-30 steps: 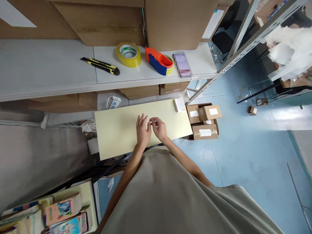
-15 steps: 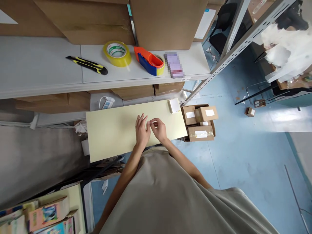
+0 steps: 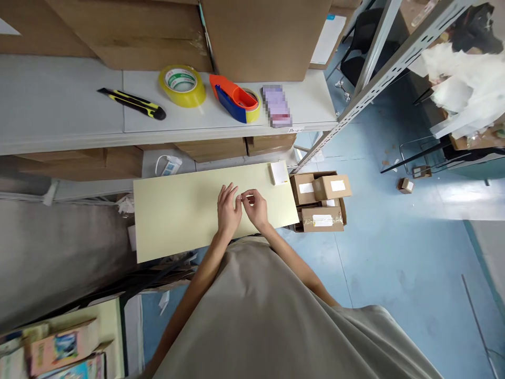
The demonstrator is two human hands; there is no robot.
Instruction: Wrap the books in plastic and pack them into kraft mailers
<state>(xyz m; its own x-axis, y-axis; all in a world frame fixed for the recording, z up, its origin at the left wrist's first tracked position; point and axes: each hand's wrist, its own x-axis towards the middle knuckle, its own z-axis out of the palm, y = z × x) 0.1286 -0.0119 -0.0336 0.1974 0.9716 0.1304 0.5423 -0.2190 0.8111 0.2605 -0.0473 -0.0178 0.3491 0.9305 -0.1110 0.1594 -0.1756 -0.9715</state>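
Over the middle of a pale yellow tabletop, my two hands meet at the fingertips. My left hand has its fingers stretched forward and apart, and nothing shows in its palm. The thumb and forefinger of my right hand are pinched together at the tip of my left thumb. Whatever sits in that pinch, if anything, is too small to make out. A small white box lies near the table's far right corner, beyond my right hand.
Ahead, a grey shelf bears a utility knife, a yellow tape roll, an orange-and-blue tape dispenser and large cardboard boxes. Smaller boxes stand right of the table; books lie at lower left.
The whole view has shifted slightly, so the shelf and table sit a little further left. My hands keep nearly the same pose, fingertips still together.
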